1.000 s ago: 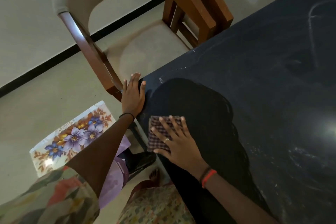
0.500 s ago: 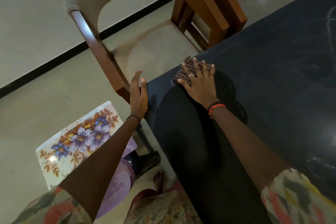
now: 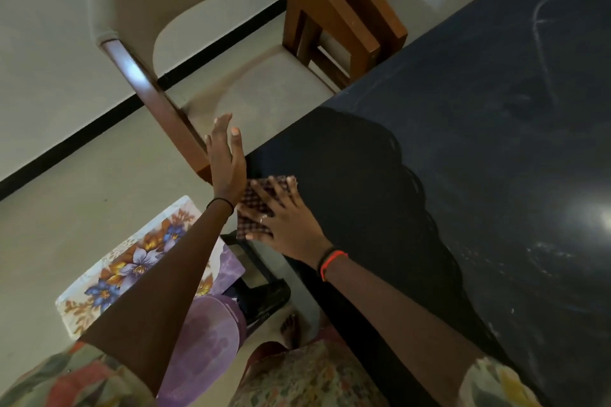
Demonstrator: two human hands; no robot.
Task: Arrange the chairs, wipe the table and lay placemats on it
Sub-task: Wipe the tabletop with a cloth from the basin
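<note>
The black table [image 3: 479, 129] fills the right side, with a darker wet patch near its left edge and dusty smears beyond. My right hand [image 3: 284, 218] lies flat with spread fingers on a small checked cloth [image 3: 253, 213], pressing it onto the table right at the near left edge. My left hand [image 3: 226, 162] is held flat and upright against that same table edge, next to the cloth, holding nothing. A floral placemat [image 3: 132, 261] shows under my left forearm, partly hidden by it.
A wooden chair with a beige seat [image 3: 264, 92] stands at the table's left end. A second wooden chair [image 3: 347, 16] stands behind it along the far side. A purple round object [image 3: 205, 334] and a dark table foot [image 3: 261, 294] lie below my arms, near my bare foot.
My right hand has dragged the cloth back from the far corner to the near left edge of the table. My left hand stays against the table edge.
</note>
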